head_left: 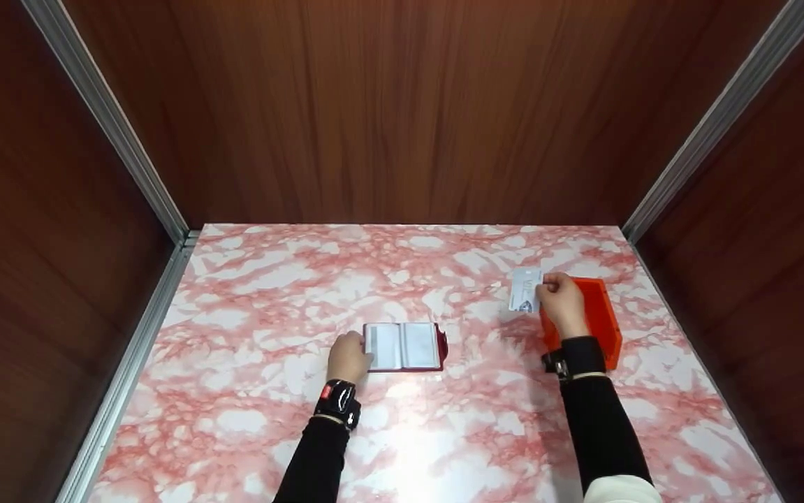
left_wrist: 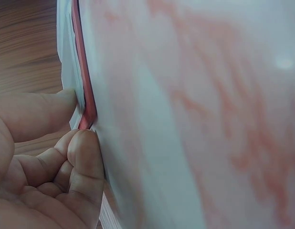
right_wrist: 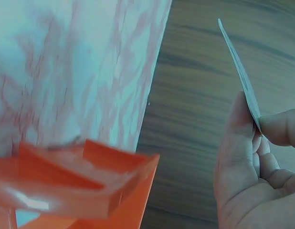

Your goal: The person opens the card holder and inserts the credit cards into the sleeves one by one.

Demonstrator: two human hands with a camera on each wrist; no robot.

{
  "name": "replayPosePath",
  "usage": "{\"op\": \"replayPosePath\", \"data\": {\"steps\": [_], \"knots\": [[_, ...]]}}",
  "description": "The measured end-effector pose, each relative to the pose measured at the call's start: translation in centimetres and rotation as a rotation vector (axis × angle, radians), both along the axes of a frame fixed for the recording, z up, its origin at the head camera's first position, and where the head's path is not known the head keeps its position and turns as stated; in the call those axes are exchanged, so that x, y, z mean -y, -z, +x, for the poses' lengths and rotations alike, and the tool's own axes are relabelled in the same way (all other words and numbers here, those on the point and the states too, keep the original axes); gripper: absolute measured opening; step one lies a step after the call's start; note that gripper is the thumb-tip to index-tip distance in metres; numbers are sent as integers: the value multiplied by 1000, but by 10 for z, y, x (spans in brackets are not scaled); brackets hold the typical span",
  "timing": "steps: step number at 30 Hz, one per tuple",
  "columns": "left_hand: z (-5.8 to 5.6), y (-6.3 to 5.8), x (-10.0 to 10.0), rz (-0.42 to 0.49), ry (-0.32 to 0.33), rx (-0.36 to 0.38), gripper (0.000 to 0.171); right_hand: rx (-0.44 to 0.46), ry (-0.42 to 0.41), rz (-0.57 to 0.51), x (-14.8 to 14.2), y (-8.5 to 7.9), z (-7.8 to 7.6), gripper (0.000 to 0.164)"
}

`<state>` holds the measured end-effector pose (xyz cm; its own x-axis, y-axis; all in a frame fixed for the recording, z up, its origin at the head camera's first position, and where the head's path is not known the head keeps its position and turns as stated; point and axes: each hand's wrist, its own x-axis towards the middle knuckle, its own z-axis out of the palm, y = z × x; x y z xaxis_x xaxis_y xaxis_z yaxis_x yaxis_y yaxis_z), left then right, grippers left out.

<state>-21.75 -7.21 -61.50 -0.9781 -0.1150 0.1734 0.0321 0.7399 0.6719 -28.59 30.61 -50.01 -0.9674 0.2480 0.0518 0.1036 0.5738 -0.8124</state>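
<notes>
An opened card holder (head_left: 402, 346) with a dark red cover and clear plastic sleeves lies on the marbled table. At its left edge my left hand (head_left: 349, 358) pinches the cover, thumb on the sleeve side and curled fingers at the red rim (left_wrist: 85, 71). Up and to the right, my right hand (head_left: 561, 302) holds a pale printed card (head_left: 524, 289) by its right edge. Seen edge-on in the right wrist view, the card (right_wrist: 240, 71) stands between thumb and fingers. Below the right hand and wrist sits an orange tray (head_left: 601, 318), partly hidden by them.
The pink-and-white marbled table (head_left: 290, 279) is enclosed by brown wood-grain panels (head_left: 402, 112) at the back and sides. Metal rails (head_left: 115, 133) run along the corners. A bright light reflection shows on the table near the front.
</notes>
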Motion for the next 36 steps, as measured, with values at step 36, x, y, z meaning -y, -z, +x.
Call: {"op": "replayPosePath", "data": {"steps": [36], "knots": [[0,2,2,-6,18,-21,19,-13,-145,-281,98,39,6,12]]}}
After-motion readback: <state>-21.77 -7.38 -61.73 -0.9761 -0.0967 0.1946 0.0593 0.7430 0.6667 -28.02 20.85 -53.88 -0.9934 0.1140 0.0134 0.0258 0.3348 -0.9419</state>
